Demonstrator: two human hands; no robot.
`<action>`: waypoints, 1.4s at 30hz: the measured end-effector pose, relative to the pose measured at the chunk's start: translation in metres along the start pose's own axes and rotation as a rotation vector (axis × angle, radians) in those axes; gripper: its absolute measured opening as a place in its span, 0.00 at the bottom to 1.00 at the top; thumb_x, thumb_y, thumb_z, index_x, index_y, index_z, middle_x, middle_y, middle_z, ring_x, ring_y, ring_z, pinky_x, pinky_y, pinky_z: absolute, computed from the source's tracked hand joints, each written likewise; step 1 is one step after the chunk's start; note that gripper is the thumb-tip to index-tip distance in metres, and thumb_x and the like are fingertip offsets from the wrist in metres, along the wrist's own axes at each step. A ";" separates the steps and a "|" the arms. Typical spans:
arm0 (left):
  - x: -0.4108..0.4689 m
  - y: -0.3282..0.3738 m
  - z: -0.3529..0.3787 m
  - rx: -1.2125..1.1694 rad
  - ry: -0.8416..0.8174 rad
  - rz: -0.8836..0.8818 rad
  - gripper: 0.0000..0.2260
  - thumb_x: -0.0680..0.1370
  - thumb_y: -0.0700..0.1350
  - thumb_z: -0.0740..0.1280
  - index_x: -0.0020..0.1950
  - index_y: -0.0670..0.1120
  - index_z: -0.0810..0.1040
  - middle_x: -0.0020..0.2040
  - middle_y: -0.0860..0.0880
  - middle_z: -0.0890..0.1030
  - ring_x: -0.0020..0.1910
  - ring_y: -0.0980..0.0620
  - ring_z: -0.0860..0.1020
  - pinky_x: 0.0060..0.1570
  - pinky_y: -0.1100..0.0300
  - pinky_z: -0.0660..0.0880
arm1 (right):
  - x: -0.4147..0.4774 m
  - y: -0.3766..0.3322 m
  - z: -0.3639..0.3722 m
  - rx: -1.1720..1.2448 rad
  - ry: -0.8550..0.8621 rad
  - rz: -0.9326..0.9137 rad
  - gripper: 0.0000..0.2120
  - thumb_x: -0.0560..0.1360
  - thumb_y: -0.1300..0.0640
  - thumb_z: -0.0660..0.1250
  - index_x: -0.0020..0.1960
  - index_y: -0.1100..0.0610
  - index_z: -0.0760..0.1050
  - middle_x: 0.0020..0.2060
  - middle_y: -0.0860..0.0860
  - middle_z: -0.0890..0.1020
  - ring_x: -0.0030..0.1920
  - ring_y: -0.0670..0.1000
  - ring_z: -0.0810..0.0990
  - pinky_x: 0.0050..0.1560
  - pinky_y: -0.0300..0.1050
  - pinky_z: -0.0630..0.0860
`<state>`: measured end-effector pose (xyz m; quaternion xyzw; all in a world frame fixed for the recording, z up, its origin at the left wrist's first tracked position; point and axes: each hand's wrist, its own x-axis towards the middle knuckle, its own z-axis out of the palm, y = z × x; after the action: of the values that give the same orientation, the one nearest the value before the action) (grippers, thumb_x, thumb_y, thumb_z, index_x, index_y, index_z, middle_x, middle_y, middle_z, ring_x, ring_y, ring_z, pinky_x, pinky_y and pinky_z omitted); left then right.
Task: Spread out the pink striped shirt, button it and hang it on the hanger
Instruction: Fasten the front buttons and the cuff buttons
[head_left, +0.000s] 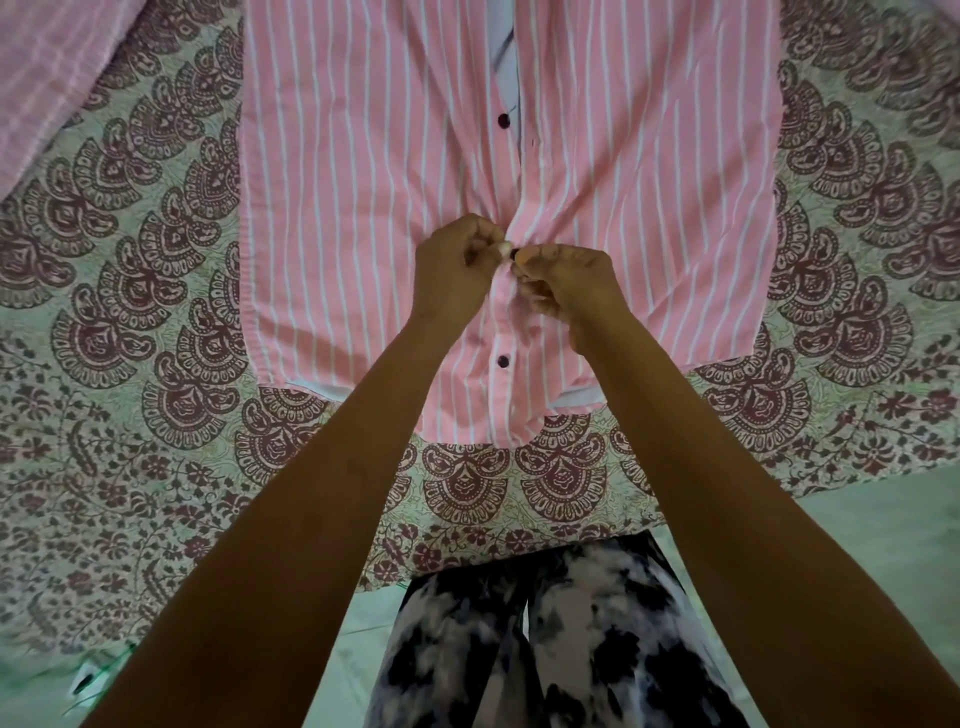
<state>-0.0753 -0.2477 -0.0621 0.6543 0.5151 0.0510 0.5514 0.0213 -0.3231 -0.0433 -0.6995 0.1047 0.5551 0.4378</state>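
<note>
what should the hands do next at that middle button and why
Probably push the middle button fully through its hole: the left hand and right hand both pinch the shirt front around it, and it shows between them. The upper button looks undone, so that likely follows.

The patterned bedspread (130, 364) lies open on both sides of the pink striped shirt (363, 208), wide enough for a hand to pass; a sleeve (47, 78) covers the far left corner; the left hand (457, 270) and right hand (566, 286) pinch the placket (519, 208) at mid-shirt, their forearms (311, 467) crossing the hem and blocking the near approach down the middle.
</note>
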 end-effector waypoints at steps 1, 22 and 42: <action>0.001 0.000 -0.001 0.033 0.017 0.004 0.03 0.72 0.36 0.68 0.41 0.42 0.78 0.32 0.55 0.77 0.34 0.55 0.77 0.41 0.60 0.75 | 0.002 0.002 0.001 -0.056 0.046 -0.044 0.09 0.73 0.65 0.66 0.35 0.57 0.77 0.28 0.51 0.79 0.25 0.45 0.73 0.29 0.37 0.70; 0.074 0.049 -0.003 0.221 0.108 0.249 0.14 0.73 0.34 0.64 0.56 0.42 0.80 0.51 0.43 0.82 0.50 0.47 0.80 0.56 0.53 0.75 | 0.042 -0.046 0.014 -1.041 0.335 -0.655 0.16 0.70 0.63 0.63 0.57 0.63 0.69 0.52 0.59 0.74 0.46 0.59 0.76 0.37 0.48 0.68; 0.081 0.056 -0.004 0.191 0.204 0.165 0.05 0.70 0.37 0.66 0.41 0.45 0.81 0.36 0.52 0.81 0.35 0.57 0.78 0.41 0.65 0.75 | 0.047 -0.045 0.011 -0.294 0.324 -0.638 0.06 0.70 0.68 0.64 0.46 0.62 0.77 0.31 0.49 0.76 0.32 0.39 0.72 0.40 0.26 0.69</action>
<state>-0.0056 -0.1782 -0.0584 0.7351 0.5155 0.1131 0.4256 0.0595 -0.2724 -0.0615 -0.8307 -0.1309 0.2826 0.4614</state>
